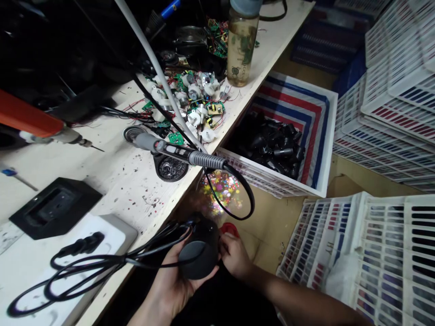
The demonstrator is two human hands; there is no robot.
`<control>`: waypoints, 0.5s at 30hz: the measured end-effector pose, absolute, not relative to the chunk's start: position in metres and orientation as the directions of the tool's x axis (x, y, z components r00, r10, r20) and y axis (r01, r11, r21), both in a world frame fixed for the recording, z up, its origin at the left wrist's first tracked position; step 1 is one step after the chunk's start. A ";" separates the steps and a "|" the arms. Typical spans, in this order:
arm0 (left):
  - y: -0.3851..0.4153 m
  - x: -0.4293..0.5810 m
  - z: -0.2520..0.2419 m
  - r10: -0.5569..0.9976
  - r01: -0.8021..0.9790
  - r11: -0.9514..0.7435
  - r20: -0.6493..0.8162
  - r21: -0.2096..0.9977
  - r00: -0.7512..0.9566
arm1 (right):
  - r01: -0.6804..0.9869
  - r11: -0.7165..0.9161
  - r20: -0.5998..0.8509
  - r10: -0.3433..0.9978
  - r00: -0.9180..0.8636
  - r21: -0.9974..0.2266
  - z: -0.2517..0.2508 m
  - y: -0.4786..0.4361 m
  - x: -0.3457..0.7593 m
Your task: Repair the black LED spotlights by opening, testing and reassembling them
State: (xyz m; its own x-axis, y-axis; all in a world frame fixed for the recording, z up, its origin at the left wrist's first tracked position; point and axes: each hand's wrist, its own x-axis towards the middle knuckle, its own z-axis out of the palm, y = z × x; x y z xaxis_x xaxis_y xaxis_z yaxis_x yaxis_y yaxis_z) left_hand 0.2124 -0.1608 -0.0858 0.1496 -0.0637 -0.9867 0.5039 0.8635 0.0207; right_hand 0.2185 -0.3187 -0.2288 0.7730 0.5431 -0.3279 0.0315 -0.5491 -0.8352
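Observation:
My left hand [173, 283] cups a round black device [200, 251] from below, just in front of the workbench edge. My right hand [234, 256] touches the device's right side, fingers curled against it. A red piece [229, 228] shows just behind the right fingers. Black cables [102, 267] run from the device across the bench to the left.
On the white workbench [129, 181] lie a soldering iron [180, 154] on its stand, small motors and green circuit boards [193, 106], a drink bottle [242, 43], a black block [56, 206] and an orange-handled tool [41, 124]. White crates [374, 253] stand right; one crate [326, 149] holds black parts.

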 end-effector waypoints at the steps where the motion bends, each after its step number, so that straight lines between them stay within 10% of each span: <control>1: -0.160 0.212 -0.086 -0.070 0.497 0.868 -0.986 0.013 0.148 | 0.033 -0.551 -0.327 0.541 0.775 -0.834 -0.230 -0.319 0.218; 15: -0.160 0.216 -0.083 -0.051 0.508 0.861 -0.988 0.030 0.144 | 0.027 -0.565 -0.342 0.536 0.772 -0.825 -0.233 -0.318 0.219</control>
State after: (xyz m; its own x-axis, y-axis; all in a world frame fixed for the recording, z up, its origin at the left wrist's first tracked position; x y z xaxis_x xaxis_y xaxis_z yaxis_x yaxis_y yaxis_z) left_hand 0.2156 -0.1598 -0.0827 0.1444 -0.0505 -0.9882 0.5080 0.8609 0.0302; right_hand 0.2192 -0.3181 -0.2331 0.7715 0.5364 -0.3420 0.0270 -0.5648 -0.8248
